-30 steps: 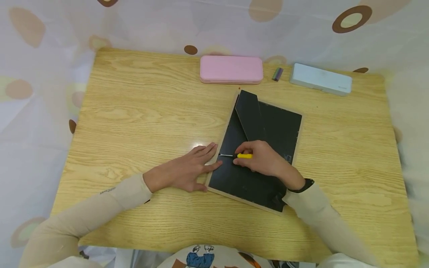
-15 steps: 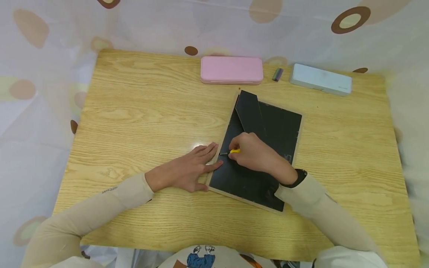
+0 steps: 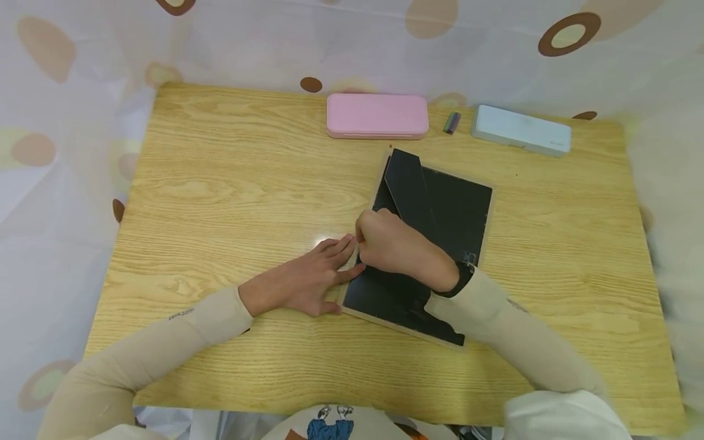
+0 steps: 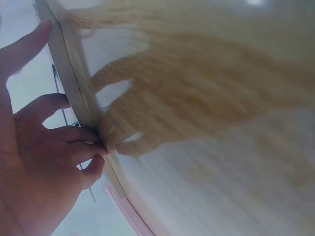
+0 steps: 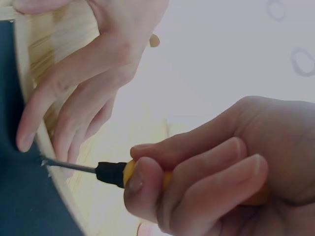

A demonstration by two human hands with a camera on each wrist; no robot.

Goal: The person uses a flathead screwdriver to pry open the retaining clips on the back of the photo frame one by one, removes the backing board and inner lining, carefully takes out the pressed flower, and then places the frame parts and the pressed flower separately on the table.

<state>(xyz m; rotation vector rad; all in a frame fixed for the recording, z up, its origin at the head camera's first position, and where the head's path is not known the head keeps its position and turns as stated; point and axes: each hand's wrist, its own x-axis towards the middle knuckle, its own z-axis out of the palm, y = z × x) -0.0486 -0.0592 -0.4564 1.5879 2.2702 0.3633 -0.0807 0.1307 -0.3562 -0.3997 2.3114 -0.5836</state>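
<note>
A picture frame (image 3: 396, 299) with a black backing lies face down on the table, its easel leg (image 3: 407, 180) flat against the back. My left hand (image 3: 305, 281) rests along its left edge, fingers spread and fairly straight, with the index fingertip on the backing. In the right wrist view my right hand (image 5: 206, 182) grips a screwdriver (image 5: 110, 174) by its yellow handle. The metal tip meets the border where backing and wooden rim (image 5: 47, 142) join, close to the left fingertips. From the head view, the right hand hides the screwdriver.
Along the table's (image 3: 236, 153) back edge are a pink pencil case (image 3: 376, 115), a small multicoloured block (image 3: 452, 123) and a pale blue case (image 3: 521, 129). A patterned curtain (image 3: 242, 43) hangs behind.
My right hand has moved left and slightly away from the body with the screwdriver, turning over so its back covers the tool. The left hand and the picture frame have stayed put.
</note>
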